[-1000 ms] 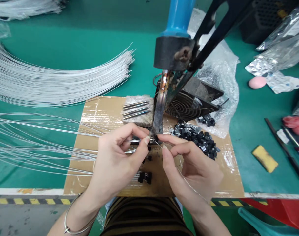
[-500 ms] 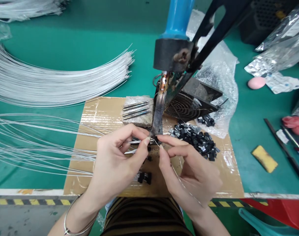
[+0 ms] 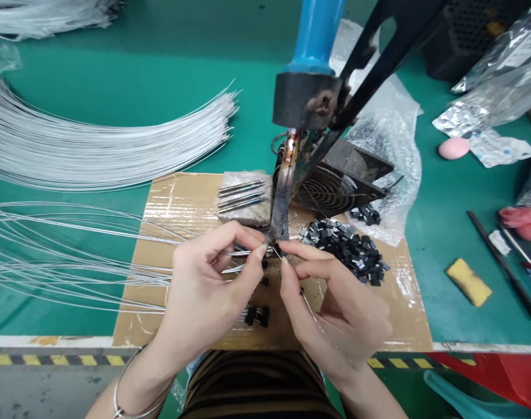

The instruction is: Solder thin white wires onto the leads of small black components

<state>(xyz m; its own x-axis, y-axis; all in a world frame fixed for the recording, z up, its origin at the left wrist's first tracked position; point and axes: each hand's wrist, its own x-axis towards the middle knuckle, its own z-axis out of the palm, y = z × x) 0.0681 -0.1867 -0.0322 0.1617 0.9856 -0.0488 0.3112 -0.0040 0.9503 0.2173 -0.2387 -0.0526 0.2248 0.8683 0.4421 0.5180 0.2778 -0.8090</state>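
Pinching with thumb and forefinger nearly closed, my left hand (image 3: pixel 211 285) grasps a thin silvery cable (image 3: pixel 240 253) at its right end, just beneath the dark metal tip (image 3: pixel 282 201) of a blue-handled soldering iron (image 3: pixel 317 38). My right hand (image 3: pixel 342 302) is half curled; its thumb and forefinger tips are close together on a fine silver wire (image 3: pixel 278 254), more of which shows beside my palm. My right forefinger reaches a small black part (image 3: pixel 278 248) at the tip; I cannot tell how firmly it presses. Both working ends meet over the middle of a brown cardboard sheet (image 3: pixel 405 302), which lies on a green tabletop (image 3: pixel 265 43).

To the right on the cardboard is a heap of small black connectors (image 3: pixel 348 247), with a black fan (image 3: pixel 326 189) beyond it. Left of the iron, four slim metal rods (image 3: pixel 240 195) rest on a pale, rough block (image 3: pixel 259 216). At far left a thick curved bundle of white wires (image 3: pixel 117 151) lies on the green. On the right I have a stained yellow sponge (image 3: pixel 468 281) and, farther off, a pink egg-shaped object (image 3: pixel 453 148). Black and yellow floor tape (image 3: pixel 60 360) shows at near left.
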